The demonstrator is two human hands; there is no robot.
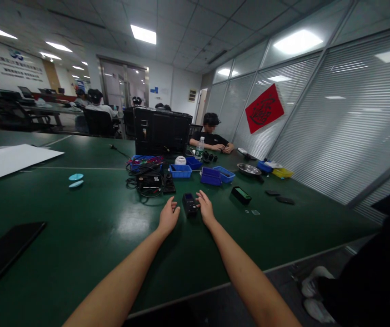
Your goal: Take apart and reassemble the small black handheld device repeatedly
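Observation:
Both my arms reach out over a dark green table (79, 236). A small black box-shaped device (190, 204) lies between my hands. My right hand (205, 207) rests beside it on the right, fingers stretched and touching its edge. My left hand (168, 215) hovers just left of the device, fingers apart and empty. Behind the device sits a black unit wrapped in cables (149, 182).
Blue bins (180, 170) (211, 176), a white ball (180, 160), a metal bowl (248, 169), a yellow tray (282, 172) and a black case (162, 131) stand further back. A person sits at the far end. A black tablet (4, 252) lies left; another black device (241, 194) right.

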